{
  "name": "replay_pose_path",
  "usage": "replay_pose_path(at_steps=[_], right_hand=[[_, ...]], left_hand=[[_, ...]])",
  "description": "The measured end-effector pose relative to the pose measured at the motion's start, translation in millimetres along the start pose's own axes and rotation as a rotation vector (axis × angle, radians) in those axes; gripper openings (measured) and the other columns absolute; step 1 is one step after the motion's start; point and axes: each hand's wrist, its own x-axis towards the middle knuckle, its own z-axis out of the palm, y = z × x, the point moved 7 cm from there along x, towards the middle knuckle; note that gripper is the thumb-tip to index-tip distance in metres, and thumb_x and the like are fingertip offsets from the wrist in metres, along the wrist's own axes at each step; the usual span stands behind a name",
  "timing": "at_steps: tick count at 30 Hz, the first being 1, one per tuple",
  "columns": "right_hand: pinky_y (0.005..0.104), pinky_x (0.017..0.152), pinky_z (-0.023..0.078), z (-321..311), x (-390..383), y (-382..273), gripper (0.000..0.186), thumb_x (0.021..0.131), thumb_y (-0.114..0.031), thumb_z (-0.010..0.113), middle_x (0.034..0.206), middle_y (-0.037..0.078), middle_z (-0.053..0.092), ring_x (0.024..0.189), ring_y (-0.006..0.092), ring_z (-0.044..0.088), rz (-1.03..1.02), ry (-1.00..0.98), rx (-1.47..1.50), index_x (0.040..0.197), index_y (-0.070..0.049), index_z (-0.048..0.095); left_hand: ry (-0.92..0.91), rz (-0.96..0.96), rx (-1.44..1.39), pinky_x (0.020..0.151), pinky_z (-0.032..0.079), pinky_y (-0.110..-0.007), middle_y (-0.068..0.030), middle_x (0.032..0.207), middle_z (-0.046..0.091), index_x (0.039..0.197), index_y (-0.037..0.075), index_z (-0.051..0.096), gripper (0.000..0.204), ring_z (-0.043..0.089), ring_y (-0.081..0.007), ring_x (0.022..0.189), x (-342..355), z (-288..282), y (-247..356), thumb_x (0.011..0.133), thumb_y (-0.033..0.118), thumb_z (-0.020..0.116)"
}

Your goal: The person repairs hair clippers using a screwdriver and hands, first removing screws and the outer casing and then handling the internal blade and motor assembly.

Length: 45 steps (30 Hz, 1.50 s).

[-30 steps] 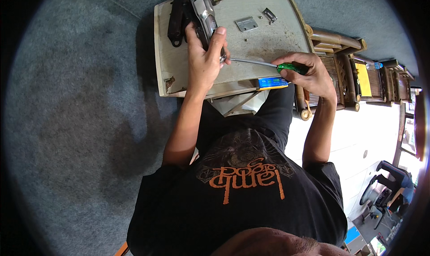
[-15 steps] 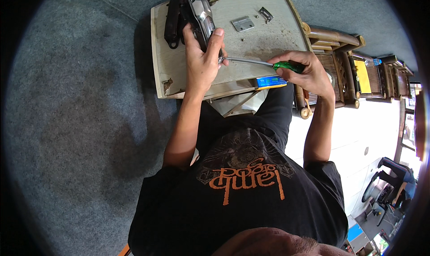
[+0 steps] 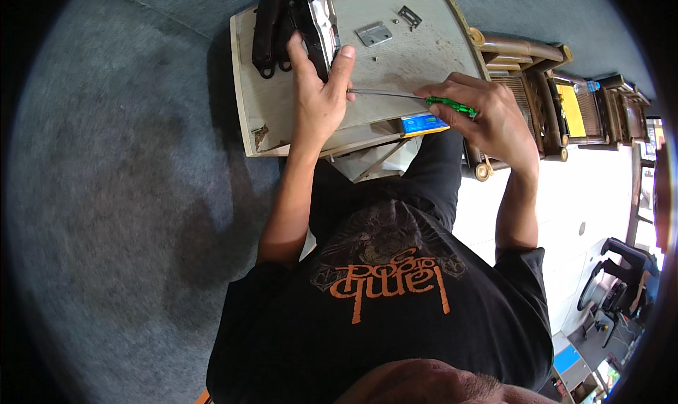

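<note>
The left hand is wrapped around the clipper, over the far left part of the table. The right hand pinches the screwdriver by its green handle. Its rod reaches the left fingers; I cannot tell if the tip touches the clipper. A flat metal plate lies to the right.

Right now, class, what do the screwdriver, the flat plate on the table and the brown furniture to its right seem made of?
Screwdriver handle: probably plastic, given its glossy, bright green look. Its shaft: likely steel, slim and smooth grey. Flat plate: apparently metal, satin silver with a soft sheen. Brown furniture: perhaps varnished bamboo, rounded with pale ends.
</note>
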Motion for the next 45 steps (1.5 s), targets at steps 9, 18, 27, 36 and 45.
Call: replay_pose_path(at_steps=[9,18,27,36,45], right_hand=[[0.0426,0.068,0.056,-19,1,-37,0.036,0.087,-0.013,0.076,0.106,0.013,0.064,0.085,0.0344,0.072,-0.005,0.081,-0.183,0.118,-0.004,0.06],[0.0407,0.068,0.057,-31,6,-48,0.021,0.085,-0.015,0.079,0.09,0.005,0.066,0.079,0.0275,0.072,-0.126,0.198,-0.317,0.103,-0.007,0.071],[0.0336,0.078,0.055,-37,4,-49,0.034,0.079,0.001,0.083,0.108,0.008,0.061,0.096,0.0188,0.065,0.063,0.187,0.21,0.11,-0.005,0.069],[0.036,0.094,0.053,-25,-5,-52,0.028,0.088,0.005,0.071,0.106,0.011,0.059,0.105,0.0208,0.063,-0.063,0.585,0.324,0.113,0.0,0.058],[0.0365,0.094,0.058,-5,-17,-52,0.036,0.099,-0.006,0.067,0.116,0.023,0.069,0.113,0.0278,0.069,0.022,0.566,0.604,0.123,0.0,0.041]], left_hand=[[-0.066,-0.028,-0.031,0.051,0.05,-0.026,-0.0056,0.09,0.059,0.147,0.003,0.029,0.064,0.055,-0.0099,0.063,2,1,-1,0.102,0.03,0.068],[-0.055,-0.011,-0.059,0.049,0.048,-0.025,-0.0021,0.083,0.058,0.132,0.006,0.041,0.045,0.057,-0.0078,0.065,0,0,2,0.103,0.027,0.067],[-0.073,0.011,-0.106,0.048,0.048,-0.024,-0.0024,0.082,0.059,0.131,0.006,0.041,0.042,0.057,-0.0077,0.062,0,1,2,0.104,0.027,0.065],[-0.003,-0.108,-0.212,0.041,0.041,-0.02,-0.0015,0.079,0.061,0.118,0.013,0.049,0.025,0.057,-0.007,0.057,-2,-10,2,0.105,0.03,0.062],[-0.021,-0.099,-0.194,0.042,0.04,-0.021,-0.0014,0.081,0.062,0.118,0.012,0.048,0.029,0.059,-0.0079,0.057,-1,-10,3,0.105,0.033,0.062]])
